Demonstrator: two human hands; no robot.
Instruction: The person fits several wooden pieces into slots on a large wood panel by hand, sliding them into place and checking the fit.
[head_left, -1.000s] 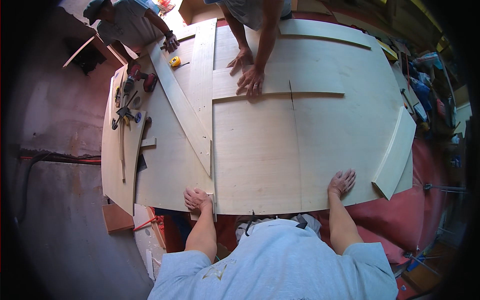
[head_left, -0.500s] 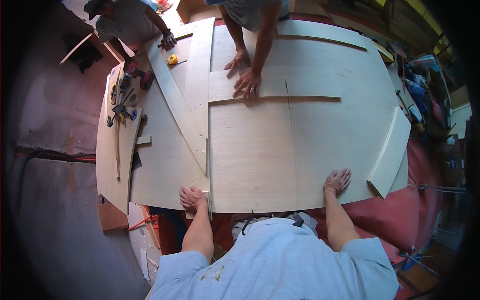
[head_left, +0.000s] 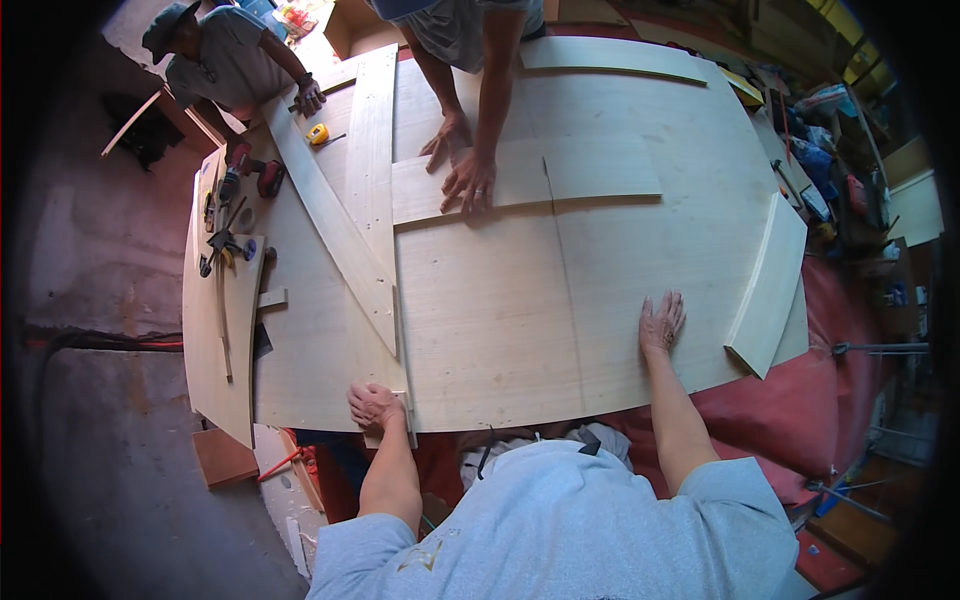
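Observation:
A large pale plywood panel point(head_left: 480, 345) lies before me. At its near edge, my left hand point(head_left: 376, 407) curls closed over a small wood block point(head_left: 405, 402), which it partly hides. My right hand point(head_left: 662, 322) rests on the panel further right, fingers stretched out and holding nothing. A long plank point(head_left: 372, 130) runs from the far edge toward my left hand. Against it leans a slanting board point(head_left: 330, 225). A co-worker's two hands point(head_left: 460, 175) press on a crosswise board point(head_left: 570, 180) near a dark pencil-like line.
A second person's hand point(head_left: 309, 96) is at the far left, near a yellow tape measure point(head_left: 318, 134). A red cordless drill point(head_left: 255, 172) and clamps point(head_left: 228, 243) lie on the left. An angled board point(head_left: 768, 285) sits at right, beside red sheeting point(head_left: 745, 415). Clutter fills the far right.
The view has shifted, so the panel and boards sit slightly further left. My right hand has slid a little away from me over the panel. My left hand stays at the block.

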